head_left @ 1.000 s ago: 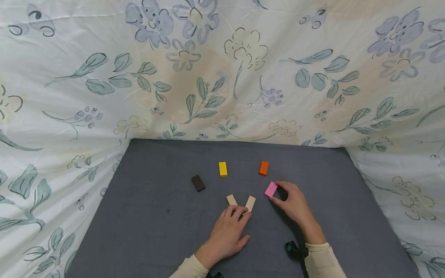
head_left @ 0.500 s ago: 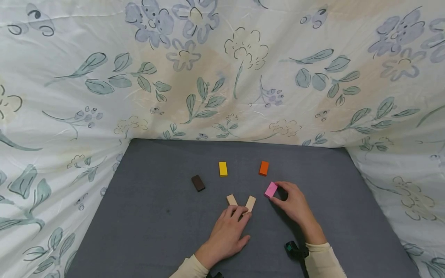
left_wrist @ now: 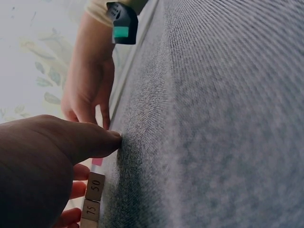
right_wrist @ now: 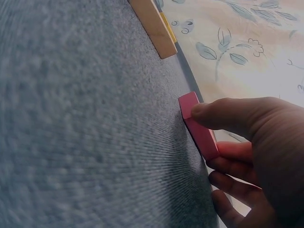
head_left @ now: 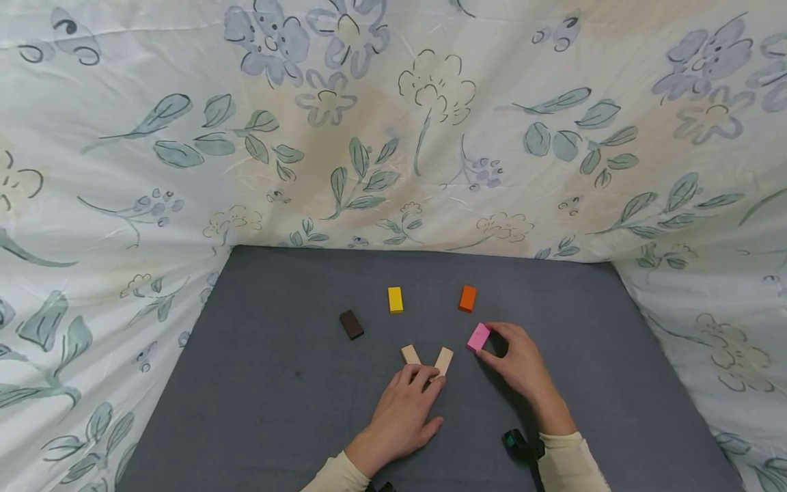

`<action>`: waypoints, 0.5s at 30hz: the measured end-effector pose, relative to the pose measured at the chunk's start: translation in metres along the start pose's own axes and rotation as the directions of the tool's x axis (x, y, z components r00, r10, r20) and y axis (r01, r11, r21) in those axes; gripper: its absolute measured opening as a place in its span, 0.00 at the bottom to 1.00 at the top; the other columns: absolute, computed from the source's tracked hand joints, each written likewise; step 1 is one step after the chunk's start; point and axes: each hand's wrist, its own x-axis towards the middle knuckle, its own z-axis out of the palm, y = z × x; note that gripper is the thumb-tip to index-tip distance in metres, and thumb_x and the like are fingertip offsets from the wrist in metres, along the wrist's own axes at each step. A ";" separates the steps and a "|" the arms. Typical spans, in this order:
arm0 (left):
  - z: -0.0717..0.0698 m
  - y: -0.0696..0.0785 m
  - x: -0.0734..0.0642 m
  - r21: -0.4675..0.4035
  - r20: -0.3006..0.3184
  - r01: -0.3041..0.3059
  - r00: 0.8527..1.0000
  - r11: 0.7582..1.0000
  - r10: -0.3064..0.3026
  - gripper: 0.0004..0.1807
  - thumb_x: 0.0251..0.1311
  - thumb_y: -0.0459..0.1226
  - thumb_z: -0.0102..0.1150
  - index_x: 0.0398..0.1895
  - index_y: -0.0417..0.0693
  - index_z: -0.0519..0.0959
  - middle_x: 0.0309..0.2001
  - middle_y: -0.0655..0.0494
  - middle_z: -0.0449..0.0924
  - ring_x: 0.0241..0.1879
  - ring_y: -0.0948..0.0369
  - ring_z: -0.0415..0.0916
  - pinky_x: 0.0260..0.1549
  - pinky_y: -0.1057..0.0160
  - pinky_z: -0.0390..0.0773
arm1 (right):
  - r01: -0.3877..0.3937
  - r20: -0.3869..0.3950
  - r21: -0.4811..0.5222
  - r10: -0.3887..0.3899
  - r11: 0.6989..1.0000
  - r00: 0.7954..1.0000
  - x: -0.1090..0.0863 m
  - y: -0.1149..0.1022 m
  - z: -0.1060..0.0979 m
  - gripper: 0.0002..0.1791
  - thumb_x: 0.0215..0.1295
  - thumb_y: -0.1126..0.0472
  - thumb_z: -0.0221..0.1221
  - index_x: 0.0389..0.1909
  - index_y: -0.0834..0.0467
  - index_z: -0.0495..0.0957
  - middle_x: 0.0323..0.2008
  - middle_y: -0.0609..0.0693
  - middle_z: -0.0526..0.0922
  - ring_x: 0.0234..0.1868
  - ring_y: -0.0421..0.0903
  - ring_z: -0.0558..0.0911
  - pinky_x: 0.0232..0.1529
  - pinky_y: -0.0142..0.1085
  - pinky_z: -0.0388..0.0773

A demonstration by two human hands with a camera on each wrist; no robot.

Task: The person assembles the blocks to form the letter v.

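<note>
A pink block [head_left: 478,337] lies on the dark grey cloth, pinched at its ends by my right hand [head_left: 522,362]. In the right wrist view, the thumb is on one end of the pink block [right_wrist: 202,130] and the fingertips are at the other. My left hand [head_left: 401,417] rests palm down, its fingertips at the near ends of two plain wooden blocks, the left one [head_left: 410,354] and the right one [head_left: 443,359]. These two blocks lie angled like a V, their near ends partly hidden by the fingers. The left wrist view shows a block end marked 50 [left_wrist: 95,186].
Farther back on the grey cloth [head_left: 258,383] lie a dark brown block [head_left: 351,324], a yellow block [head_left: 395,300] and an orange block [head_left: 467,298]. A floral curtain [head_left: 369,137] hangs at the back and both sides.
</note>
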 end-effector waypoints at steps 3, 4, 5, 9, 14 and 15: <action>0.000 0.000 0.000 -0.002 0.011 0.005 1.000 1.000 -0.005 0.33 0.68 0.56 0.73 0.72 0.57 0.79 0.69 0.57 0.72 0.66 0.55 0.67 0.67 0.50 0.72 | 0.003 -0.001 0.005 -0.003 1.000 1.000 -0.001 0.000 0.001 0.34 0.66 0.56 0.76 0.69 0.64 0.79 0.66 0.67 0.79 0.68 0.68 0.74 0.70 0.68 0.67; 0.000 0.000 0.000 -0.002 0.013 0.006 1.000 1.000 -0.006 0.34 0.68 0.56 0.73 0.72 0.57 0.79 0.70 0.57 0.72 0.66 0.55 0.67 0.67 0.50 0.72 | 0.002 -0.002 0.008 -0.002 1.000 1.000 -0.001 0.000 0.001 0.34 0.66 0.56 0.76 0.69 0.64 0.79 0.66 0.67 0.79 0.68 0.68 0.74 0.70 0.68 0.67; 0.000 0.001 0.000 -0.002 0.013 0.006 1.000 1.000 -0.006 0.34 0.68 0.56 0.73 0.73 0.57 0.79 0.70 0.57 0.72 0.66 0.55 0.67 0.67 0.50 0.72 | 0.003 -0.002 0.009 -0.003 1.000 1.000 -0.001 0.000 0.001 0.34 0.66 0.56 0.76 0.69 0.64 0.79 0.66 0.67 0.79 0.69 0.68 0.74 0.70 0.68 0.67; -0.001 0.001 0.001 -0.004 0.010 0.005 1.000 1.000 -0.005 0.34 0.68 0.57 0.73 0.73 0.57 0.78 0.70 0.57 0.72 0.66 0.55 0.67 0.67 0.49 0.72 | 0.001 -0.003 0.010 -0.001 1.000 1.000 -0.001 0.000 0.002 0.34 0.66 0.56 0.76 0.69 0.64 0.79 0.66 0.67 0.79 0.69 0.68 0.74 0.70 0.68 0.66; 0.000 0.000 0.000 -0.005 0.006 0.004 1.000 1.000 -0.004 0.34 0.67 0.57 0.73 0.72 0.57 0.79 0.69 0.57 0.73 0.66 0.55 0.68 0.67 0.49 0.73 | 0.005 -0.002 0.012 -0.004 1.000 1.000 -0.001 0.000 0.002 0.34 0.66 0.56 0.76 0.69 0.64 0.79 0.66 0.67 0.79 0.68 0.67 0.74 0.70 0.68 0.67; 0.000 0.000 0.000 -0.004 0.006 0.003 1.000 1.000 -0.003 0.34 0.67 0.57 0.73 0.72 0.57 0.79 0.69 0.57 0.73 0.66 0.55 0.68 0.67 0.50 0.73 | 0.006 -0.002 0.013 -0.006 1.000 1.000 -0.001 0.000 0.002 0.34 0.66 0.56 0.76 0.69 0.64 0.79 0.66 0.66 0.79 0.68 0.67 0.74 0.70 0.68 0.67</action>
